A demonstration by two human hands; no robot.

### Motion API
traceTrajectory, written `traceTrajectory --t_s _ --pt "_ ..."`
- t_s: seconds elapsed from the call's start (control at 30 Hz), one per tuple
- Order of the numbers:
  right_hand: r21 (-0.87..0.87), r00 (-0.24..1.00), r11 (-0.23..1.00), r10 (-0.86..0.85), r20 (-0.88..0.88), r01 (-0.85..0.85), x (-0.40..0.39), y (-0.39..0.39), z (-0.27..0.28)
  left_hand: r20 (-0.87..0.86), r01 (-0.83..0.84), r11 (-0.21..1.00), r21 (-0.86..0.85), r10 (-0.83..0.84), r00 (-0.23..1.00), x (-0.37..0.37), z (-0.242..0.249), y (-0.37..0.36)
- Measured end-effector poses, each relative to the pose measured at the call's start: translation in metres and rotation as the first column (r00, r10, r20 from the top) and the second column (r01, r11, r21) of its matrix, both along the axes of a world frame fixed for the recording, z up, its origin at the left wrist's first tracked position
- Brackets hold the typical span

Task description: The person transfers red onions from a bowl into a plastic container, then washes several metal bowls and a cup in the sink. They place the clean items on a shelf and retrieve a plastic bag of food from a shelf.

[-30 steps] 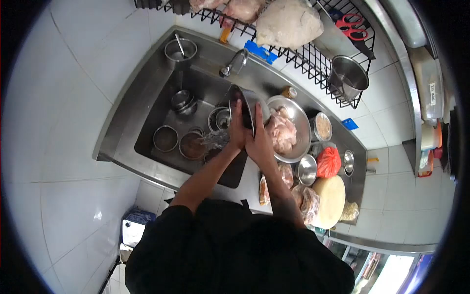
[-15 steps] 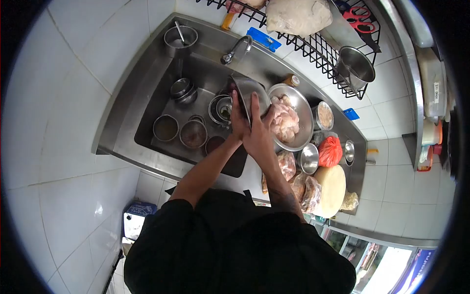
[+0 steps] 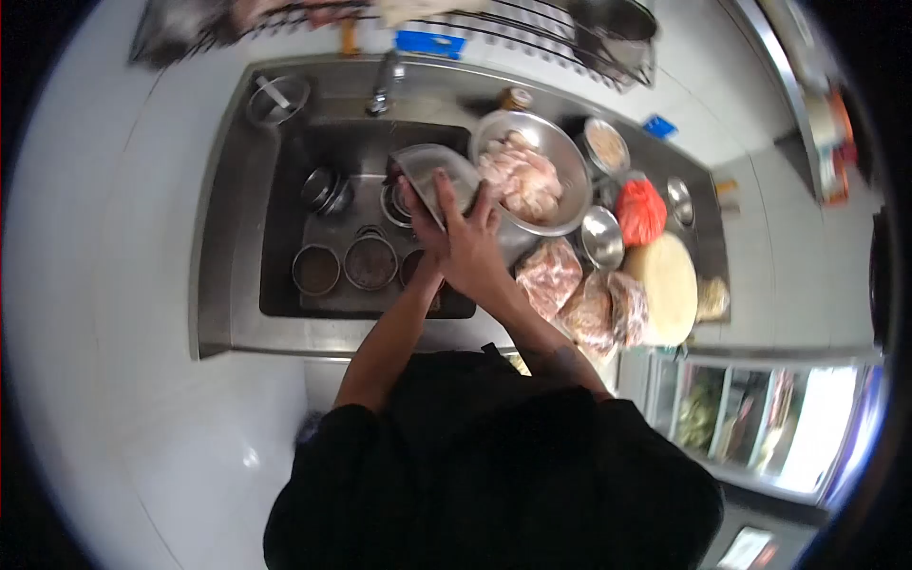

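A tilted metal bowl (image 3: pixel 445 169) is held over the right part of the sink (image 3: pixel 366 142). My left hand (image 3: pixel 425 228) grips its lower left edge, fingers partly hidden behind it. My right hand (image 3: pixel 465 228) lies against the bowl's face with its fingers spread. Just right of the hands is a large steel bowl (image 3: pixel 570 190) with raw pale meat (image 3: pixel 522 179) in it. Beneath and left of the hands, round metal containers (image 3: pixel 370 261) stand in the sink, one of them partly covered by the held bowl.
Bagged meat (image 3: pixel 549 277), a small steel bowl (image 3: pixel 601 237), a red plastic bag (image 3: pixel 641 211) and a round pale board (image 3: pixel 663 288) lie on the right counter. The faucet (image 3: pixel 384 85) rises behind the sink. A wire rack (image 3: pixel 532 28) hangs above.
The camera view has turned and shifted, so the sink appears more level. Both hands still hold the tilted bowl, and the right hand's fingers look more spread across it.
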State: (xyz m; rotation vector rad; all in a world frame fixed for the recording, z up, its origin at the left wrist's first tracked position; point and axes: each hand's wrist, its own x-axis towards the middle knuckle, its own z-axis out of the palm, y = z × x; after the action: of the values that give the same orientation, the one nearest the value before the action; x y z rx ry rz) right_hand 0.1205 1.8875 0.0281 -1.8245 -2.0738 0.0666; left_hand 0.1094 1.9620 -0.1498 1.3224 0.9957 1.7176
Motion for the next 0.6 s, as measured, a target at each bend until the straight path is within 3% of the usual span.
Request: traceTrajectory --t_s 0.07,0.13,0.17,0.2,0.23,0.3,0.4,0.43,0.5,0.53,0.6 --pt "-0.139 0.96 0.97 -0.22 -0.171 0.197 0.011 -0.01 -0.012 -0.022 0.109 0.992 -0.06 -0.11 0.994 0.004 -0.013 -0.007" --pt "-0.111 0.867 0.965 -0.261 -0.425 0.236 0.039 -0.022 -0.034 -0.115 0.218 0.971 -0.093 -0.228 0.967 0.005 -0.016 -0.013" --pt "-0.094 0.798 0.963 -0.263 -0.542 0.254 0.053 -0.031 -0.047 -0.293 0.252 0.966 -0.063 -0.259 0.92 0.001 -0.007 -0.019" --pt "0.088 0.81 0.953 -0.194 -0.554 0.289 0.065 -0.045 -0.062 -0.54 0.288 0.958 -0.018 -0.251 0.803 -0.004 0.015 -0.029" --pt "-0.036 0.582 0.938 -0.244 -0.776 0.345 0.074 -0.061 -0.074 -0.745 0.327 0.945 0.028 -0.198 0.637 -0.007 0.038 -0.038" --pt "-0.274 -0.024 0.91 -0.281 -0.959 0.311 0.087 -0.098 -0.099 -0.859 0.493 0.867 -0.069 -0.303 0.412 0.001 0.061 -0.059" --pt "-0.376 -0.331 0.828 -0.248 -0.911 0.415 0.098 -0.148 -0.149 -0.92 0.62 0.741 -0.258 -0.385 0.077 0.022 0.05 -0.086" --pt "-0.449 -0.444 0.789 -0.253 -0.86 0.42 0.1 -0.165 -0.163 -0.89 0.667 0.678 -0.308 -0.453 0.049 0.026 0.045 -0.092" --pt "-0.479 -0.512 0.744 -0.215 -0.832 0.466 0.098 -0.198 -0.179 -0.565 0.78 0.483 -0.399 -0.799 0.205 0.037 0.026 -0.092" --pt "-0.487 -0.511 0.734 -0.221 -0.83 0.473 0.102 -0.215 -0.196 -0.552 0.799 0.53 -0.284 -0.772 0.316 0.041 0.018 -0.09" --pt "-0.532 -0.555 0.713 -0.239 -0.797 0.456 0.104 -0.236 -0.2 -0.519 0.726 0.6 -0.338 -0.762 0.388 0.04 0.023 -0.081"
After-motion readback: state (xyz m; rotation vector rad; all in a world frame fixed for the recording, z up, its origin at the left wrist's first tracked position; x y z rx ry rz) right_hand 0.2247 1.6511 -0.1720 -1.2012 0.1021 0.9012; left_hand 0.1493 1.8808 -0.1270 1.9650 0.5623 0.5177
